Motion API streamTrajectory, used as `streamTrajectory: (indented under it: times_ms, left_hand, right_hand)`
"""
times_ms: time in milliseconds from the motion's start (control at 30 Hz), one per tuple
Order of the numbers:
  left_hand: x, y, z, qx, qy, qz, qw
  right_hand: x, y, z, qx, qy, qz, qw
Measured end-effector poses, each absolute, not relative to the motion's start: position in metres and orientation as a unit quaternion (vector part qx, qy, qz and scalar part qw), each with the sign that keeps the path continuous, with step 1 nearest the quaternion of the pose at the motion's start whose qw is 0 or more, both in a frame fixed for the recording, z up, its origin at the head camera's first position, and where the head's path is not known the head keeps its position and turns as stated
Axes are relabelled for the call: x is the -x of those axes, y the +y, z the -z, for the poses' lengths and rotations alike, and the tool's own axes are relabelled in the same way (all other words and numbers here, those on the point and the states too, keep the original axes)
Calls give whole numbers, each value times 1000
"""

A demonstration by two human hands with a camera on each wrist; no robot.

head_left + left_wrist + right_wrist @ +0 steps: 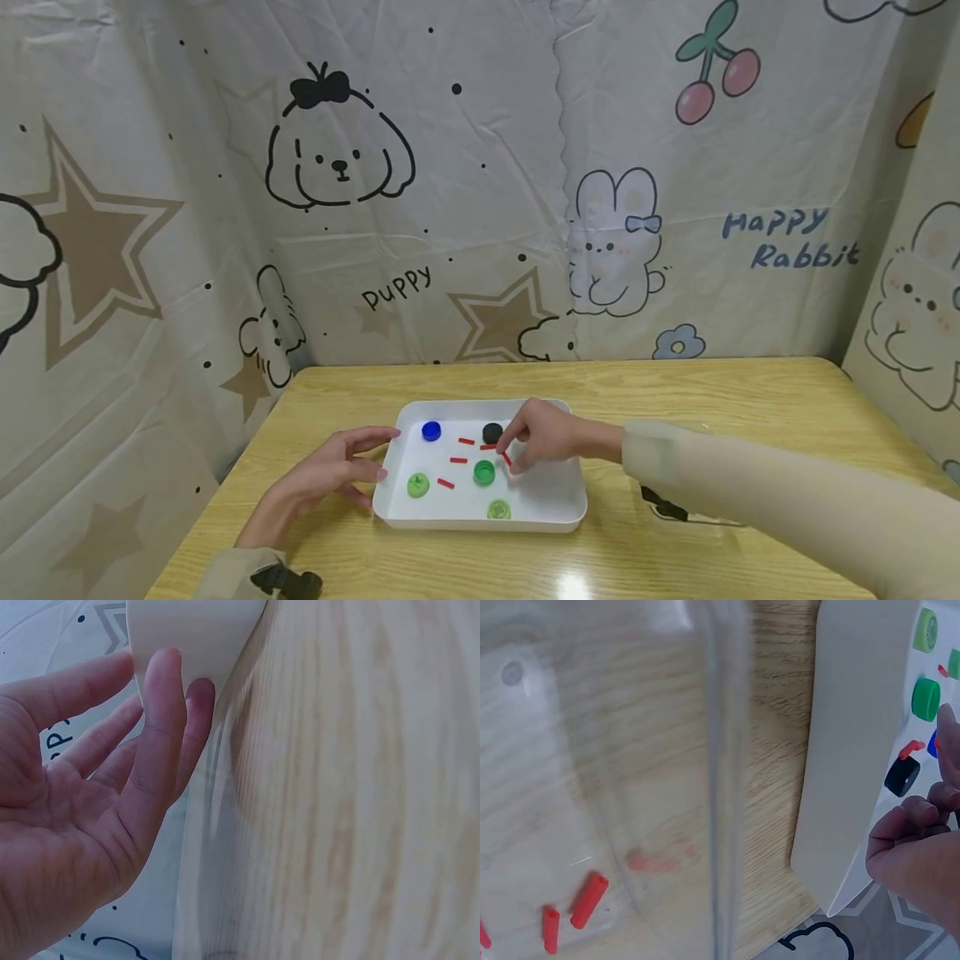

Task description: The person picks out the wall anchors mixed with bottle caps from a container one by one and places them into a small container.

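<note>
A white tray (487, 525) holds a blue bottle cap (431, 431), a black cap (492, 433), a green cap (483, 473) and two light green caps (417, 485). Several short red sticks (458, 460) lie among them. Over the tray's right half, my right hand (546, 433) pinches a red stick (507, 459) between thumb and fingertips, close above the tray floor. At the tray's left side, my left hand (337, 467) has its fingers extended, fingertips right at the rim. The left wrist view shows this hand (97, 765) loosely spread against the tray wall (187, 634).
A transparent box (720, 787) with several red sticks (589, 900) inside stands right of the tray, mostly hidden under my right sleeve (750, 492) in the head view. The wooden table (360, 383) ends at a printed curtain (480, 208).
</note>
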State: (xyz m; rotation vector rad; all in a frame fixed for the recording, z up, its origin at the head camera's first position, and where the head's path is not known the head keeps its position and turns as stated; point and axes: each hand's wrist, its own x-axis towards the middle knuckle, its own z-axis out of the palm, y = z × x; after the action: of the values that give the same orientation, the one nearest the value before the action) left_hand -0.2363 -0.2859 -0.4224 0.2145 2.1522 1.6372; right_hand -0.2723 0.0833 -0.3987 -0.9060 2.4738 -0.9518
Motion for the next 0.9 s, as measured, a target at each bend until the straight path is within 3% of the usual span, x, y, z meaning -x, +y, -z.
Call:
streamTrajectory:
  times_ms: [900]
  left_hand:
    - [237, -287, 424, -71, 774, -591, 216]
  right_hand:
    - [251, 120, 370, 269, 829, 460, 169]
